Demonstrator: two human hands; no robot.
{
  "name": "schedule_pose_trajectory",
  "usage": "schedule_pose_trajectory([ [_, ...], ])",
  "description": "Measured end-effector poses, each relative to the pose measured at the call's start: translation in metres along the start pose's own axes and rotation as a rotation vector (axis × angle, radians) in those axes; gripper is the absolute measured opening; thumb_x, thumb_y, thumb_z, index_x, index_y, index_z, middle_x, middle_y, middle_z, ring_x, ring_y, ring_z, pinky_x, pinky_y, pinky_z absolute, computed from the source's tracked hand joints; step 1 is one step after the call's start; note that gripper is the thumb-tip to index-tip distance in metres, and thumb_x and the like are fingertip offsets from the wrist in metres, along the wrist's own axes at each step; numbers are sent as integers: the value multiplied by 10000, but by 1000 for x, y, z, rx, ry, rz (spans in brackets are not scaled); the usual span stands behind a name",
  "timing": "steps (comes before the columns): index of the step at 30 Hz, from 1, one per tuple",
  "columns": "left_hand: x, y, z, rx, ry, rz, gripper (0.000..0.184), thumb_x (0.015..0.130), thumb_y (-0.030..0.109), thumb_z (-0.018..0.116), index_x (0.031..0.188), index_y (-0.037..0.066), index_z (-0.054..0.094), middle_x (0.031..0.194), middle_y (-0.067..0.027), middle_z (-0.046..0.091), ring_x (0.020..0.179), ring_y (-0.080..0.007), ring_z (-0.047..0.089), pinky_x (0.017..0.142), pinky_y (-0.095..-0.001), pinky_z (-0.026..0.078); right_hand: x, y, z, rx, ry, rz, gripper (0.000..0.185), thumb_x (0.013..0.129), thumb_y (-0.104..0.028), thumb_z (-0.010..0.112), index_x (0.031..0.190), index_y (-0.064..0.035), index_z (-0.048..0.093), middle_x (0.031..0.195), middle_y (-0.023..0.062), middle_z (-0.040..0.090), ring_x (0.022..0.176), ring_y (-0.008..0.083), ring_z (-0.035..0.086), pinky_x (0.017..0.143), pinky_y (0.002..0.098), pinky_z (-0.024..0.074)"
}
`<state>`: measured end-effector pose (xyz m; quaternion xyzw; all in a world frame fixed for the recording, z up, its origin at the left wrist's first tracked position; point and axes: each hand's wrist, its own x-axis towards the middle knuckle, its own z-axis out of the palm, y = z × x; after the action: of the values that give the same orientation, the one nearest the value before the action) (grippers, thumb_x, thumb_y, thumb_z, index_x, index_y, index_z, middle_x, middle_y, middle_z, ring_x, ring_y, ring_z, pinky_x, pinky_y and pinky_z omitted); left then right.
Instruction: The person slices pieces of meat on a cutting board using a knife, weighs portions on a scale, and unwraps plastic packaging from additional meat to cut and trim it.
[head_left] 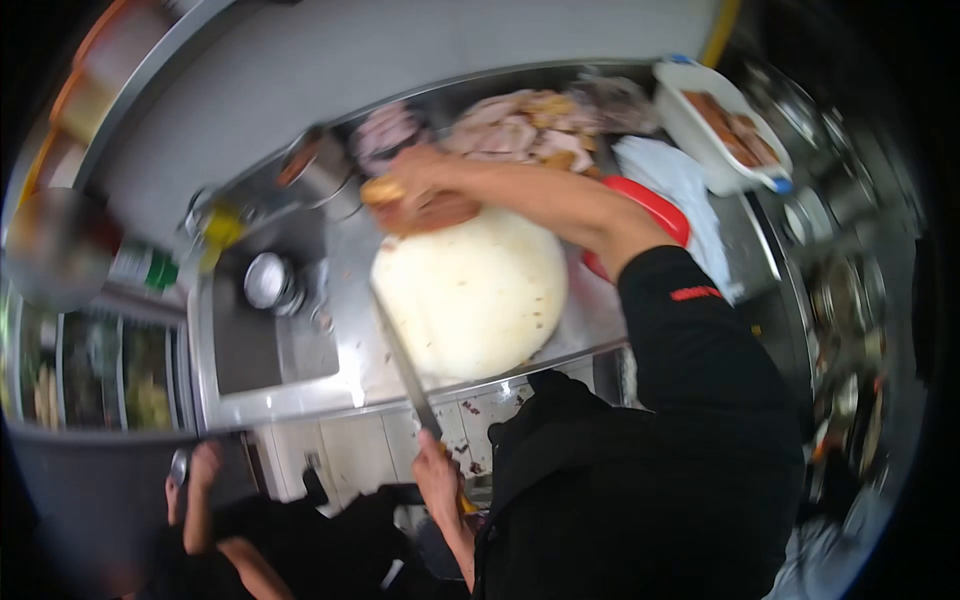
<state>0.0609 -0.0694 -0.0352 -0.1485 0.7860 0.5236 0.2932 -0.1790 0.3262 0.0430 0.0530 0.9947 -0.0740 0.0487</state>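
On the round white board [470,295], a brown piece of meat [440,212] lies at the far left edge. My right hand [420,170], blurred, grips the meat from above, beside a golden-brown piece [382,190]. Its fingertips are partly hidden. Nearer my body, my left hand [437,475] is closed round the yellow handle of a long knife [402,365]. The blade points away from me and its far end lies by the board's left edge, apart from the meat. Pale sliced meat [515,130] is heaped behind the board.
A metal sink [265,350] with a metal container [270,282] is at left. A metal pot [322,168] stands behind. A white tub [720,125] holds brown meat beside a white cloth [680,195] and red object [650,205]. A co-worker's hand [205,465] is lower left.
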Motion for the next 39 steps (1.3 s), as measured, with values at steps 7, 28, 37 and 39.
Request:
schedule_pose_trajectory([
  [7, -2, -24, -22, 101, -27, 7, 706, 997, 626, 404, 677, 11, 540, 526, -23, 437, 420, -116, 424, 381, -296, 309, -86, -15, 8, 170, -60, -33, 343, 466, -250, 745, 678, 18, 708, 779, 225, 700, 777, 363, 697, 667, 441, 550],
  [28, -5, 15, -15, 379, -2, 130, 701, 1039, 485, 358, 881, -133, 651, 890, -404, 608, 946, -571, 579, 845, -552, 457, -131, -63, 38, 215, 371, 16, 652, 584, -324, 778, 1136, 3, 658, 1097, 164, 650, 1069, 352, 611, 909, 430, 507],
  [37, -6, 106, 24, 437, 76, 417, 677, 1051, 447, 371, 826, -139, 622, 798, -386, 603, 863, -575, 583, 785, -575, 455, -129, -66, 41, 181, 406, 51, 678, 585, -361, 798, 1144, 1, 666, 1102, 182, 681, 1037, 359, 646, 896, 435, 513],
  [39, -8, 109, 27, 442, 74, 397, 673, 1051, 447, 378, 827, -137, 626, 807, -390, 602, 879, -570, 590, 790, -575, 457, -127, -65, 40, 184, 383, 51, 685, 582, -365, 799, 1141, 7, 662, 1105, 183, 679, 1043, 360, 642, 900, 435, 509],
])
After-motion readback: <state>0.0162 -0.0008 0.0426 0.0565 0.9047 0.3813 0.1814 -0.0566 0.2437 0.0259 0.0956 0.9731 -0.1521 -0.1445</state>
